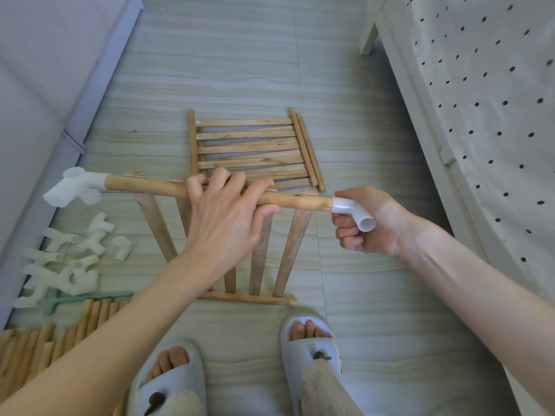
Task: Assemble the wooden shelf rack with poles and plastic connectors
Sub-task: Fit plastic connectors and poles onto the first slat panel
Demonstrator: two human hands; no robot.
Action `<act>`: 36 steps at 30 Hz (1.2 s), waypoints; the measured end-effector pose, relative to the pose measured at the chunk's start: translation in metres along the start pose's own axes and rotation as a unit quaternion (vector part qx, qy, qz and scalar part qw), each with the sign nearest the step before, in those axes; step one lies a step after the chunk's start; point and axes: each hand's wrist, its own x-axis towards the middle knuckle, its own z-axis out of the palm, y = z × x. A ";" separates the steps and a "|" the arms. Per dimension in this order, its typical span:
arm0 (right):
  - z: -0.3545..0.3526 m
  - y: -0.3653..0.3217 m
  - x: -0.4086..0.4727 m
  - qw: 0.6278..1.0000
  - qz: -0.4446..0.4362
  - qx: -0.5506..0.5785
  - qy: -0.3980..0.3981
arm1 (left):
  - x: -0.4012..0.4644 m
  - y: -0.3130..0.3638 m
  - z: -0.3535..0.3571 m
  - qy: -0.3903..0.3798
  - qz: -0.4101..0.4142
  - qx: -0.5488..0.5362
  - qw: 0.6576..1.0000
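I hold a wooden pole level above the floor. My left hand grips it near the middle. A white multi-way plastic connector caps the pole's left end. My right hand grips a white elbow connector fitted on the pole's right end. Below the pole lie two slatted wooden shelf panels, one farther away and one nearer, partly hidden by my left arm.
Several loose white connectors lie on the floor at the left, with a green tool and a pile of spare poles beside them. A grey sofa stands left, a dotted bed right. My slippered feet are below.
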 end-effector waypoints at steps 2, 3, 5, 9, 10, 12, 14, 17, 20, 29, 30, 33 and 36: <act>-0.001 -0.001 0.001 0.999 -0.022 0.037 -0.022 | 0.005 -0.003 -0.001 -0.006 -0.004 -0.010 1.000; -0.002 -0.002 0.002 0.998 -0.042 0.048 -0.029 | 0.007 -0.005 0.000 -0.009 0.001 -0.019 1.000; -0.004 -0.006 0.004 0.994 -0.093 0.054 -0.033 | 0.008 -0.017 0.000 -0.019 0.027 -0.023 0.999; -0.006 -0.012 0.009 0.985 -0.147 0.091 -0.018 | 0.003 -0.046 -0.010 -0.040 0.034 0.036 0.998; -0.006 -0.013 0.009 0.983 -0.153 0.101 -0.013 | 0.001 -0.053 -0.014 -0.043 0.012 0.053 0.998; -0.004 -0.013 0.006 0.981 -0.168 0.096 0.012 | -0.003 -0.067 -0.024 -0.064 -0.022 0.055 0.996; -0.001 -0.016 0.001 0.971 -0.217 -0.018 0.096 | -0.007 -0.075 -0.032 -0.093 -0.034 0.020 0.995; 0.009 -0.020 -0.011 0.843 -0.338 -0.317 0.273 | -0.011 -0.073 -0.036 -0.072 -0.038 -0.045 0.996; 0.039 -0.014 -0.028 0.688 -0.490 -0.483 0.229 | -0.013 -0.061 -0.035 -0.058 -0.064 -0.128 0.988; 0.132 0.004 -0.009 0.525 -0.424 -0.733 0.081 | -0.048 -0.073 -0.067 -0.022 0.008 -0.167 0.986; 0.142 0.003 -0.006 0.507 -0.434 -0.741 0.080 | -0.053 -0.079 -0.073 0.001 0.019 -0.150 0.989; 0.170 -0.003 0.001 0.517 -0.443 -0.730 0.057 | -0.073 -0.097 -0.083 0.074 0.018 -0.105 0.992; 0.192 -0.001 0.009 0.501 -0.468 -0.723 0.084 | -0.101 -0.115 -0.081 0.131 -0.029 -0.081 0.988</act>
